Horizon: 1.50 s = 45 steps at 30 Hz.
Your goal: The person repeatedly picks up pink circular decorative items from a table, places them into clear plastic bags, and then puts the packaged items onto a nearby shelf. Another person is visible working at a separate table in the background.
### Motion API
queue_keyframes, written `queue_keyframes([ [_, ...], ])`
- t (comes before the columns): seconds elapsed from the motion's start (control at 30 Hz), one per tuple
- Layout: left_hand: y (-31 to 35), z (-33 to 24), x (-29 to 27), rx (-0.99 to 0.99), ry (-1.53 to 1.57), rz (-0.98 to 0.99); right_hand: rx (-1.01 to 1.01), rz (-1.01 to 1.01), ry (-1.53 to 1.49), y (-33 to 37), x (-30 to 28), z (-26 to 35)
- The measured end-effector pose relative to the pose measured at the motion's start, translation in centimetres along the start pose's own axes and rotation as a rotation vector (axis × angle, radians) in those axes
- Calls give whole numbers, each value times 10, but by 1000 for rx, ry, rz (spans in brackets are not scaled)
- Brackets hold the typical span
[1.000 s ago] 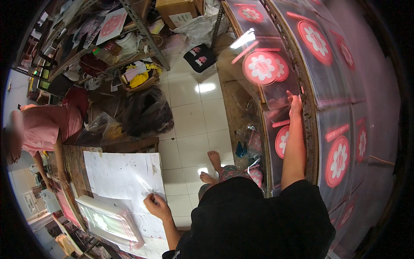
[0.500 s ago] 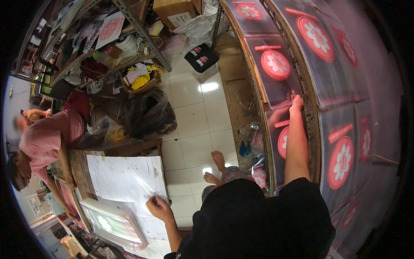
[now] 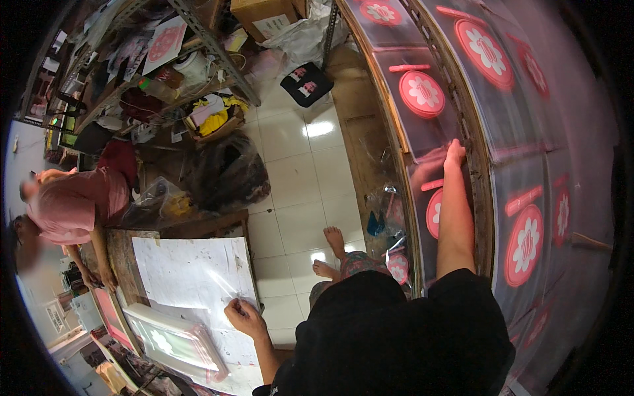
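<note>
My left hand (image 3: 244, 317) is over the white board (image 3: 191, 270), its fingers curled together; what they may hold is too small to make out. Beside it, a pale frame (image 3: 165, 343) with a white flower shape in its greenish middle lies on the board. My right arm stretches out to the rack on the right. There my right hand (image 3: 456, 154) is closed at the upper corner of a clear plastic sheet (image 3: 428, 254) printed with a pink disc and strip, partly hidden by my forearm. Just beyond lies another such sheet (image 3: 422, 135) with a white flower on its pink disc.
More printed sheets (image 3: 522, 247) lie in rows past a metal rail (image 3: 479, 198). A co-worker in a pink shirt (image 3: 79, 204) leans over a red-screened frame (image 3: 112, 320) at left. Dark plastic bags (image 3: 228, 171) and a black folded cloth (image 3: 306, 86) are on the tiled floor.
My right hand's fingers, stretched out before, have drawn together at the sheet's corner. My left hand stays in place. The co-worker's arms have pulled back from the red frame.
</note>
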<state>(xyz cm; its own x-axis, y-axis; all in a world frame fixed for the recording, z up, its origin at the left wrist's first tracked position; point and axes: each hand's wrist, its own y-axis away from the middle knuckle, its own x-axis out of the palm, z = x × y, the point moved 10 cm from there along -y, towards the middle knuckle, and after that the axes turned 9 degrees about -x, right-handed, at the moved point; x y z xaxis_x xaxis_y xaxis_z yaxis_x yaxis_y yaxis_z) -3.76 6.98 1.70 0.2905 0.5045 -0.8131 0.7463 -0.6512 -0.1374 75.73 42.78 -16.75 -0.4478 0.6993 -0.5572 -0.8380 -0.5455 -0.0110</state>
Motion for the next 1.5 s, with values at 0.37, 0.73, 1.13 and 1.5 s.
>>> queue_keyframes([
  [0.37, 0, -4, 2, 5, 9, -11, -752, 62, 364, 104, -14, 128],
  [0.73, 5, 9, -21, -44, 93, -85, -953, 224, 206, 127, 17, 126],
  [1.13, 31, 18, -79, -152, 738, 262, -672, 974, -475, 440, 63, 124],
  [1.5, 83, 154, -272, -85, 407, -195, -583, 1392, -389, 646, 0, 103],
])
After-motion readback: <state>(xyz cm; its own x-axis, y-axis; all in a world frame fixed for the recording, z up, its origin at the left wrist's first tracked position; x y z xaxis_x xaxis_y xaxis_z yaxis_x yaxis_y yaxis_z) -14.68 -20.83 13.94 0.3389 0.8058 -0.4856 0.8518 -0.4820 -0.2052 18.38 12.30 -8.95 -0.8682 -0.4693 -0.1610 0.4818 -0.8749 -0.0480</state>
